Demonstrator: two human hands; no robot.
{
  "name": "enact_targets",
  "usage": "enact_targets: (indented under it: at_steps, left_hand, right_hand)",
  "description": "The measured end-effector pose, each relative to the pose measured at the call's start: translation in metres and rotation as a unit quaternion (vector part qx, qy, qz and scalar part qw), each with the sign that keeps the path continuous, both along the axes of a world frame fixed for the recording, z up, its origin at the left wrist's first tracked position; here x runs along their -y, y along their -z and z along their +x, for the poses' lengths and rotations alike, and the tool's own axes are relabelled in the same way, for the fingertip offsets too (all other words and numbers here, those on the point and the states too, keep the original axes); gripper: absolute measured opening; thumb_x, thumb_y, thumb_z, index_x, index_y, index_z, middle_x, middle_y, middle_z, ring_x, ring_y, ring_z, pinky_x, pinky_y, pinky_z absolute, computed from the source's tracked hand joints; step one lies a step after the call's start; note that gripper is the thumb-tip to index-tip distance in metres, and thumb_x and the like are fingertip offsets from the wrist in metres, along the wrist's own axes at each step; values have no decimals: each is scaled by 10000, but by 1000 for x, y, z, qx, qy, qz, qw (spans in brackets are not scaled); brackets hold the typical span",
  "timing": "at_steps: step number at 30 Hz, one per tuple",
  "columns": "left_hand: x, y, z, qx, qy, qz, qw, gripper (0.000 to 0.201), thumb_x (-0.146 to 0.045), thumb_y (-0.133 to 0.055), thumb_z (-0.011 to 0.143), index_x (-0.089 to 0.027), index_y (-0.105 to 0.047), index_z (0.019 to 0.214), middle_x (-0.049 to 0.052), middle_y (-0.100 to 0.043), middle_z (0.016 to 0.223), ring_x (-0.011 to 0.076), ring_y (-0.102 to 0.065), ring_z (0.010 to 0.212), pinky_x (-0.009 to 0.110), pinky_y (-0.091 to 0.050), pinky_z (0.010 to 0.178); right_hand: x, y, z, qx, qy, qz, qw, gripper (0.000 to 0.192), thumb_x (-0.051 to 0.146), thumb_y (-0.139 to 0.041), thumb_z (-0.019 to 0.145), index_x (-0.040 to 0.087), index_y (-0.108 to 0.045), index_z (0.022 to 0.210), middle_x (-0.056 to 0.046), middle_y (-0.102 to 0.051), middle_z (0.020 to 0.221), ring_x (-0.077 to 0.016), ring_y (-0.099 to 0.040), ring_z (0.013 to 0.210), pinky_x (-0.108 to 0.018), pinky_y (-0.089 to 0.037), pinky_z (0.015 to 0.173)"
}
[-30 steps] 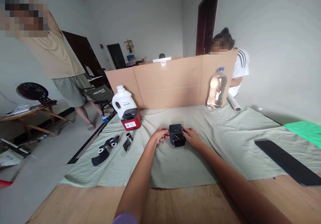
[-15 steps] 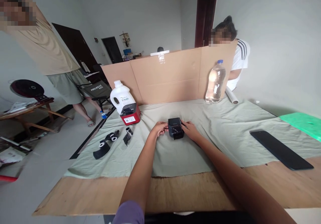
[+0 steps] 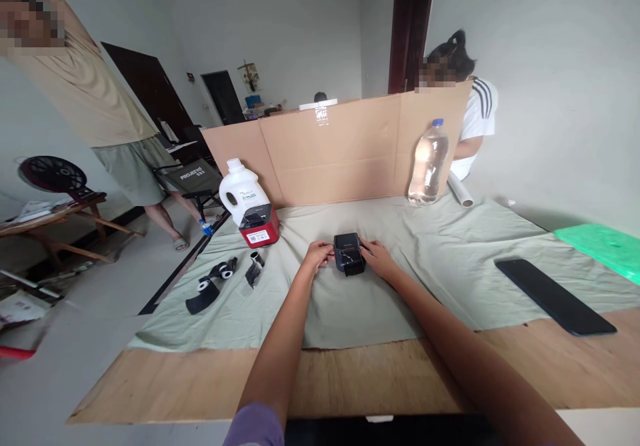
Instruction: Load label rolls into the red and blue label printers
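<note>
A small black portable printer [image 3: 347, 249], with glossy black film over its front, rests on the grey-green cloth [image 3: 370, 313]. My left hand [image 3: 320, 255] is closed against its left side, fingertips at the edge. On the opposite side, my right hand [image 3: 376, 257] grips the edge with bent fingers. The far-side fingertips are partly hidden. To the left lie black rolls with white cores [image 3: 205, 286] and a short dark roll with a loose strip [image 3: 255, 269].
Behind stand a white jug [image 3: 243, 189], a red-and-black box [image 3: 261, 228], a cardboard panel [image 3: 330, 153] and a water bottle [image 3: 429, 163]. A flat black slab [image 3: 555, 297] lies right, near a green sheet [image 3: 600, 249]. One person stands left; another sits behind the panel.
The whole view has shifted very slightly. Both hands stay on the printer, which keeps its place on the cloth.
</note>
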State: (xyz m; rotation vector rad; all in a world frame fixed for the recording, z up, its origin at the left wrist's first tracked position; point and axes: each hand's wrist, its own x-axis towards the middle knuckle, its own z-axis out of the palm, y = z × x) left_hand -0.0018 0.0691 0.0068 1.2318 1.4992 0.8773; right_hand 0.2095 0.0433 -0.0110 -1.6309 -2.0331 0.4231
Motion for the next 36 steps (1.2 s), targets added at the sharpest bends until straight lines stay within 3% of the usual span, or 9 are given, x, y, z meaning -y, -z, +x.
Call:
enact_targets:
  at_steps: [8, 14, 20, 26, 32, 36]
  left_hand:
    - [21, 12, -4, -36, 18, 102, 994, 242, -171, -580, 864, -122, -754, 1025, 8, -657, 615, 114, -572, 524, 198, -422, 498]
    - [27, 10, -12, -107, 48, 146, 982, 231, -172, -651, 788, -141, -803, 959, 39, -766, 805, 183, -653, 819, 207, -460, 678]
    - [29, 6, -14, -153, 50, 158, 974, 216, -194, -673, 771, -195, -813, 934, 62, -781, 846, 202, -654, 877, 208, -423, 674]
    - [31, 8, -13, -141, 31, 165, 976, 243, -190, -685, 773, -232, -816, 974, 50, -756, 788, 192, -655, 833, 213, -412, 649]
    - [24, 22, -13, -104, 24, 159, 982, 384, -196, -568, 862, -168, -746, 1201, -2, -645, 582, 140, -549, 586, 222, -407, 595]
    - [19, 26, -15, -60, 49, 169, 983, 486, -155, -511, 869, -155, -660, 1331, -41, -602, 557, 108, -467, 525, 210, -402, 585]
  right_hand:
    - [-1, 1, 0, 9, 0, 8, 1000, 506, 334, -347, 1015, 233, -507, 1484, -115, -710, 1196, -273, -541, 1252, -405, -380, 1028]
    - [-2, 6, 1, -1, -5, -1, 1000, 517, 344, -319, 1025, 216, -489, 1496, -126, -687, 1251, -281, -515, 1284, -431, -353, 1047]
    - [-5, 9, 2, 5, 0, -7, 1000, 515, 354, -298, 1033, 216, -506, 1483, -127, -672, 1277, -276, -504, 1289, -417, -350, 1041]
    - [-3, 8, 1, 21, -4, 1, 1000, 523, 337, -268, 1028, 226, -511, 1477, -113, -674, 1300, -285, -522, 1240, -449, -370, 1025]
    - [-1, 12, 0, 15, 1, 23, 1000, 530, 343, -260, 1027, 230, -523, 1473, -118, -676, 1298, -287, -520, 1245, -441, -369, 1020]
    - [-2, 11, 0, 19, 6, 7, 1000, 533, 340, -264, 1028, 204, -520, 1475, -136, -669, 1291, -289, -506, 1273, -436, -352, 1026]
